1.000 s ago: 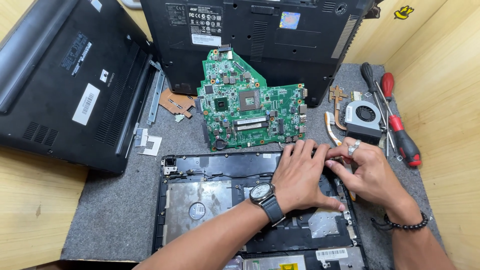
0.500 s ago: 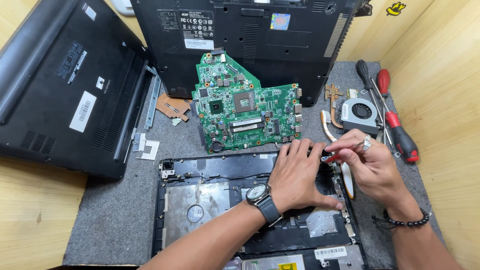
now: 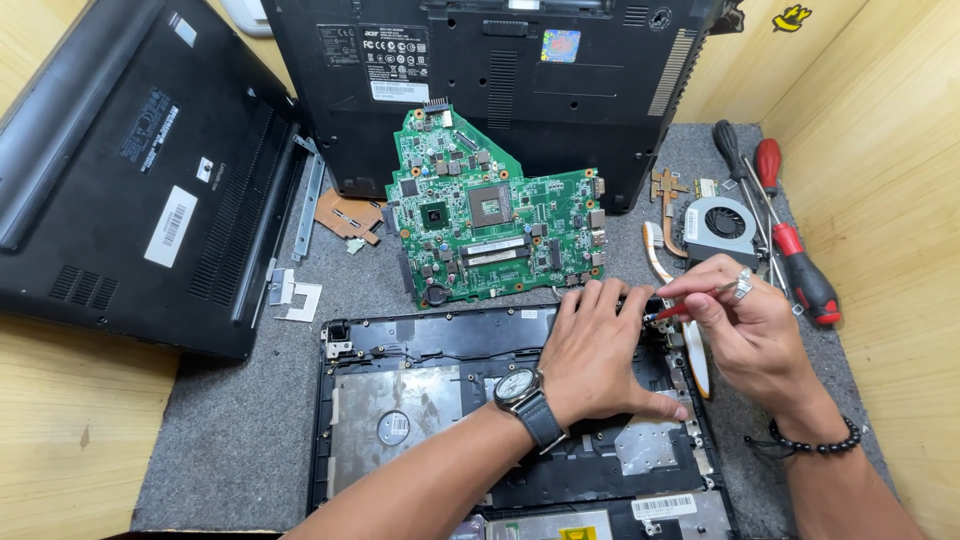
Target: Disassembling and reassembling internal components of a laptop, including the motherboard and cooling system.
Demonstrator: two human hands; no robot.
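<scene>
Head view: the left hand (image 3: 600, 350) lies flat, fingers spread, on the opened laptop base (image 3: 420, 400); the right hand (image 3: 745, 325) pinches a red-handled tool (image 3: 680, 308) beside it. Green motherboard (image 3: 490, 215), cooling fan (image 3: 722, 225) and screwdrivers (image 3: 790, 235) crowd the grey mat (image 3: 230, 440).

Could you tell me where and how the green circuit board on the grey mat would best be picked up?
The green circuit board lies flat, component side up, on the grey mat. I would pinch it by its bare side edges, probably left and right at its wider lower part, coming from above, since chips and connectors crowd its face. The black laptop base crowds its top edge.
</scene>
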